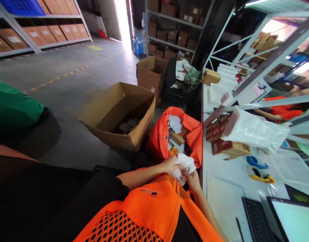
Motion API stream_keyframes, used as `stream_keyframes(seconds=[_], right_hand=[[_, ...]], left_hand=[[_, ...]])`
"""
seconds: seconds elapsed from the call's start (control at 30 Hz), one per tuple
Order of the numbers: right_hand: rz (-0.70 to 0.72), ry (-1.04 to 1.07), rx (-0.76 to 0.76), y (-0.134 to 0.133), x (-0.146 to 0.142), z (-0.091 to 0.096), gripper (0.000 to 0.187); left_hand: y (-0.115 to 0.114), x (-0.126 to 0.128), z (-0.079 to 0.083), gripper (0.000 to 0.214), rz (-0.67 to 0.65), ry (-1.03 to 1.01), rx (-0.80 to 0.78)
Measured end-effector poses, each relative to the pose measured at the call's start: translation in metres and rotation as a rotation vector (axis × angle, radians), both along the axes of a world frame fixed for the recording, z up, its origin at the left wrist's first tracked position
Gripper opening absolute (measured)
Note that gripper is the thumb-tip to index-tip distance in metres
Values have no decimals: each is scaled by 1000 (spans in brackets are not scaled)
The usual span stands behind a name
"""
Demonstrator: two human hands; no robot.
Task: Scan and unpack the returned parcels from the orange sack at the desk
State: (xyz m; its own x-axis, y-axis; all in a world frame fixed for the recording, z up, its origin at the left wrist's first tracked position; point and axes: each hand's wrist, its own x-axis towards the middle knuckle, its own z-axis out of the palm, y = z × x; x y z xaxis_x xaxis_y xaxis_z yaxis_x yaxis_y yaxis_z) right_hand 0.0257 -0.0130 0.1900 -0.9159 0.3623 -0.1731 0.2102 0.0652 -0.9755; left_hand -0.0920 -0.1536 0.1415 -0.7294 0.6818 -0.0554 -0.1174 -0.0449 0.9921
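Both of my hands hold a crumpled white packet with black print (pixel 186 163) in front of my orange vest. My left hand (pixel 170 164) has its fingers closed on the packet's left side. From the lower right, my right hand (pixel 192 178) pinches the same packet. Whether it is a bag or folded paper I cannot make out. Just beyond the hands stands an open orange-red sack (pixel 157 137), with white papers (pixel 175 123) and a small brown box (pixel 178 138) inside.
A large open carton (pixel 141 134) stands left of the sack, with another carton (pixel 148 74) behind. Along the right runs a white table (pixel 220 188) bearing a keyboard (pixel 258 218), tape rolls (pixel 256 163) and boxes (pixel 226 148). A person in orange (pixel 283 109) is beyond the frame.
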Motion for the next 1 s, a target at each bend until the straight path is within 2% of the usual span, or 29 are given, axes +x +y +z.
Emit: stream_keyframes(seconds=[0.1,0.2,0.33,0.43,0.53,0.63,0.7,0.77,0.87,0.93,1.0], right_hand=[[49,-29,-126,-23,-38,1,68],[141,-57,-220,-62,-90,-8,68],[286,-82,-341,-147,-184,-23,65],[333,-103,-409,-228,-259,-23,67],[341,-115,-380,-300,-325,-16,71],[394,-124,-322,-351,-379,-17,76],[480,-144,-303,-377,-411,-24,78],[608,-198,-279,-403,-442,-33,82],[807,-302,-271,-451,-486,-44,86],[955,-377,-287,-486,-511,-49,85],[1111,-447,-297,-522,-530,-56,82]], left_hand=[[-31,-36,2,57,3,-29,66],[-80,-78,-5,58,-13,-103,176],[-174,-156,-20,65,-48,-238,294],[-258,-222,-19,70,-45,-313,343],[-334,-280,-10,75,71,-377,363],[-387,-323,-8,82,251,-432,372],[-415,-340,-14,86,381,-444,361],[-443,-347,-26,90,556,-445,328],[-493,-336,-46,91,779,-491,341],[-529,-321,-57,88,823,-594,474],[-566,-311,-64,85,780,-706,614]])
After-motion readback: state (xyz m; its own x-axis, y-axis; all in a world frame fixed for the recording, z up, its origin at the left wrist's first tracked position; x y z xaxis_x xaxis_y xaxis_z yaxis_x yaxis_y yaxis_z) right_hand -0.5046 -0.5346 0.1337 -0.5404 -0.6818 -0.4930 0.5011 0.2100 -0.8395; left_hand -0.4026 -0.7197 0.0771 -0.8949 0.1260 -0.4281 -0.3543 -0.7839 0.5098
